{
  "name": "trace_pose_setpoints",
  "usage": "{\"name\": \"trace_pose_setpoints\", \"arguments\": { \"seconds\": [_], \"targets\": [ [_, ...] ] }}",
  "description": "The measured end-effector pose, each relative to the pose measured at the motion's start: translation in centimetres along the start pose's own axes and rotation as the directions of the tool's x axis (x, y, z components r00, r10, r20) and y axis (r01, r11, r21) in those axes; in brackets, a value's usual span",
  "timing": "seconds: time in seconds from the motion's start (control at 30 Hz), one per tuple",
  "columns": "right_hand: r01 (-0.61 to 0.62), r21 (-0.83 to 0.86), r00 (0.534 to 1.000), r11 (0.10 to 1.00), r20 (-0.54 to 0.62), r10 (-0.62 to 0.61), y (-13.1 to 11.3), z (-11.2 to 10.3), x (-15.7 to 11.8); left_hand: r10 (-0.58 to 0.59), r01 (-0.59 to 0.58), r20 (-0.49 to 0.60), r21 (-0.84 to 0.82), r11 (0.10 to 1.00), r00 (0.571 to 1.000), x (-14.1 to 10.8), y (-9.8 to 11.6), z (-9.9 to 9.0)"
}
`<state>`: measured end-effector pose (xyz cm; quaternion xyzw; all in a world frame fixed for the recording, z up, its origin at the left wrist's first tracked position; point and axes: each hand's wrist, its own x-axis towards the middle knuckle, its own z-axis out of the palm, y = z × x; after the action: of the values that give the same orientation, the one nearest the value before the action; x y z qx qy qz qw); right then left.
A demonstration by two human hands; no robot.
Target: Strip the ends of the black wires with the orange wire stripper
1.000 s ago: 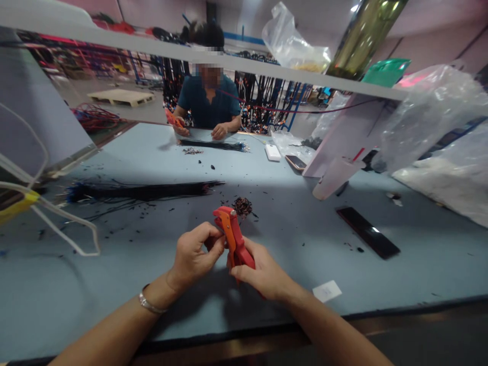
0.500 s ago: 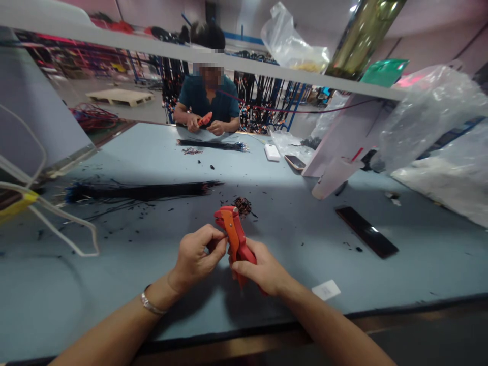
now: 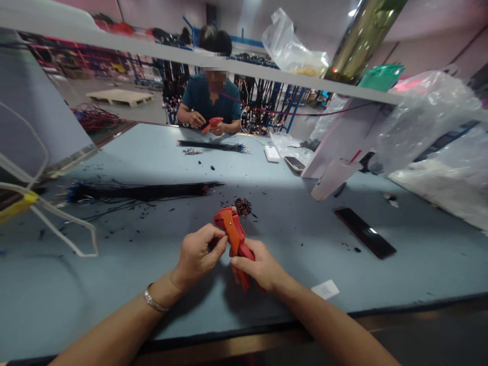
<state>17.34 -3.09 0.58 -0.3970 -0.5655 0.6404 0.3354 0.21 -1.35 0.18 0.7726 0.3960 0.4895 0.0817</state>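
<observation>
Over the near middle of the surface [image 3: 290, 218], a red-and-orange hand tool [image 3: 231, 235] is held just on the near side of a pile of dark scraps [image 3: 243, 206]. The right hand [image 3: 261, 267] has its grip wrapped around the handles; the left hand [image 3: 200, 251] has its grip pressed together, thumb against forefinger, beside the head of the tool, and whatever it may pinch is too small to make out. The step in hand looks like close work at the tool's head, one hand steadying the handles and the other placed at its side. From here, a next move would seem to call for level fingertips and an even hold on the handles. The tool's head points away from the person and slightly left; its long axis slants from there back toward the right palm.
</observation>
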Motion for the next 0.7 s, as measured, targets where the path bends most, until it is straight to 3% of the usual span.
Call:
{"name": "trace_pose_setpoints", "arguments": {
  "seconds": [0.53,0.7],
  "targets": [
    [-0.048,0.05,0.994,0.998,-0.093,0.052,0.7,-0.1,0.4,-0.061,0.061,0.028,0.003,0.998,0.998,-0.3,-0.8,0.0],
    [-0.068,0.349,0.998,0.935,0.007,0.07,0.3,-1.2,0.5,-0.2,0.2,0.023,0.01,0.98,0.98,0.5,-1.0,-0.5]
  ]
}}
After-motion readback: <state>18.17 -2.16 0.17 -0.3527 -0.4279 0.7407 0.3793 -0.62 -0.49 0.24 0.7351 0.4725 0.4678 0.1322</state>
